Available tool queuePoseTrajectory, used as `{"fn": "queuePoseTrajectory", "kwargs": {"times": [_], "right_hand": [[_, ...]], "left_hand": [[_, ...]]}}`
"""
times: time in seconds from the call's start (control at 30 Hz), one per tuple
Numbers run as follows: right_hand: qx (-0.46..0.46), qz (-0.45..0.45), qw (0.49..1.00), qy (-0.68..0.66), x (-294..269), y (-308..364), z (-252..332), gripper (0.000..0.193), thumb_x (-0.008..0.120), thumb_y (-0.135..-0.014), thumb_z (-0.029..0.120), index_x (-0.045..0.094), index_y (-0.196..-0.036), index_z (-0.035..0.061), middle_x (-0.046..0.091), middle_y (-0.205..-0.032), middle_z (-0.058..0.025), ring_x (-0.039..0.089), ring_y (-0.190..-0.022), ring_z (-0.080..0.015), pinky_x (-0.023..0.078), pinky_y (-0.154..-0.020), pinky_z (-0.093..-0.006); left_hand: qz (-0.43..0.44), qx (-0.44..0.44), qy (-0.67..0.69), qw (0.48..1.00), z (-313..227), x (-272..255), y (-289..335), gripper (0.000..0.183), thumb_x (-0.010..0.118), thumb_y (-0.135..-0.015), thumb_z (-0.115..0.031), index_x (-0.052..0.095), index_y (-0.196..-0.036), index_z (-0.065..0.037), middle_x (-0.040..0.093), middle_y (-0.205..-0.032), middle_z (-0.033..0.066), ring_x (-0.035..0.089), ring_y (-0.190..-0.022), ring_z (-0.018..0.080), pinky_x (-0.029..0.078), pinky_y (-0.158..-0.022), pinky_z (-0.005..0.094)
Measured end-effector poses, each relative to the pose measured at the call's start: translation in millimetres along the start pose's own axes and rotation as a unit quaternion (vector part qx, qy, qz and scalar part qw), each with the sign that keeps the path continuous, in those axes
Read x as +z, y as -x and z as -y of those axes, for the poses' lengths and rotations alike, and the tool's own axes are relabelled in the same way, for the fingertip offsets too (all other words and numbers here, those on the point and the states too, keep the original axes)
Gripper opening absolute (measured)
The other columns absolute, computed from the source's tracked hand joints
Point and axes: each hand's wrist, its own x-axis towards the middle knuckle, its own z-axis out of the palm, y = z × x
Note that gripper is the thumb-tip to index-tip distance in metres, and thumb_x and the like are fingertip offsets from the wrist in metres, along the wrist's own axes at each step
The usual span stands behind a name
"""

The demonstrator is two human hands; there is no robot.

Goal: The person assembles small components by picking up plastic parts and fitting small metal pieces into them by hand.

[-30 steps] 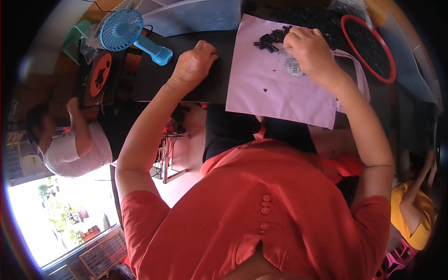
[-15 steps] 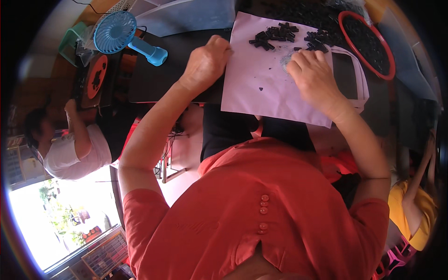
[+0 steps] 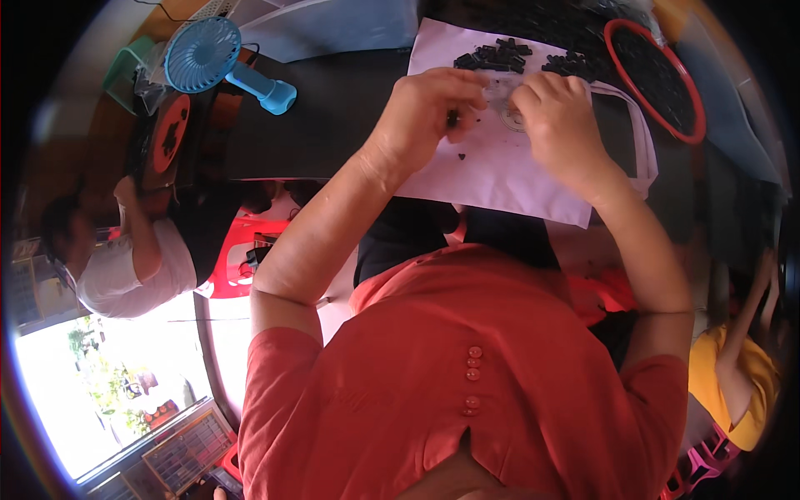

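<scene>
A pale pinkish-white tote bag (image 3: 442, 177) lies flat on the dark table, with its handle loop to the right. Curled over its left half, my left hand (image 3: 425, 112) has a small black part (image 3: 452, 119) in its fingers. My right hand (image 3: 560, 121) is closed, fingertips down by a round print (image 3: 512, 118) on the bag; anything pinched there is hidden. Just beyond my hands are two small piles of short black tube-like parts, a left pile (image 3: 496, 57) and a right pile (image 3: 567, 63).
A red-rimmed tray (image 3: 698, 125) of black parts stands at the right. A blue handheld fan (image 3: 204, 54) lies at the far left, near a translucent bin (image 3: 333, 29). Co-workers sit on the left, in a white shirt (image 3: 133, 275), and right, in a yellow one (image 3: 729, 375).
My left hand has moved right, from the bag's left edge to over the bag, and a black part now shows in it. My right hand has hardly moved.
</scene>
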Motion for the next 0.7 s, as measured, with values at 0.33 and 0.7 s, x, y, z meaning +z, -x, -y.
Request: {"fn": "queuePoseTrajectory", "kwargs": {"times": [0.33, 0.7], "right_hand": [[0.013, 0.009, 0.995, -0.101, -2.1, -30.3, -5.6, 0.011, 0.062, -0.076, 0.005, 0.062, -0.086, 0.0084, 0.062, -0.089, -0.0056, 0.060, -0.093, -0.0257, 0.040, -0.080, -0.0386], [-0.038, -0.003, 0.999, 0.026, 31.5, -34.9, 2.3, 0.008, 0.061, -0.076, 0.007, 0.066, -0.083, 0.0078, 0.063, -0.090, -0.0060, 0.060, -0.092, -0.0238, 0.040, -0.080, -0.0384]], "left_hand": [[-0.066, 0.050, 0.087, 0.993, 10.7, -6.9, -8.7, 0.044, 0.042, -0.099, -0.029, 0.059, -0.121, 0.006, 0.067, -0.107, 0.0178, 0.062, -0.106, 0.0311, 0.045, -0.097, 0.0421], [-0.261, 0.164, -0.270, 0.912, 21.6, -15.6, 15.1, 0.022, 0.068, -0.078, -0.002, 0.070, -0.100, -0.002, 0.064, -0.090, 0.0081, 0.060, -0.086, 0.0196, 0.051, -0.074, 0.0319]]}}
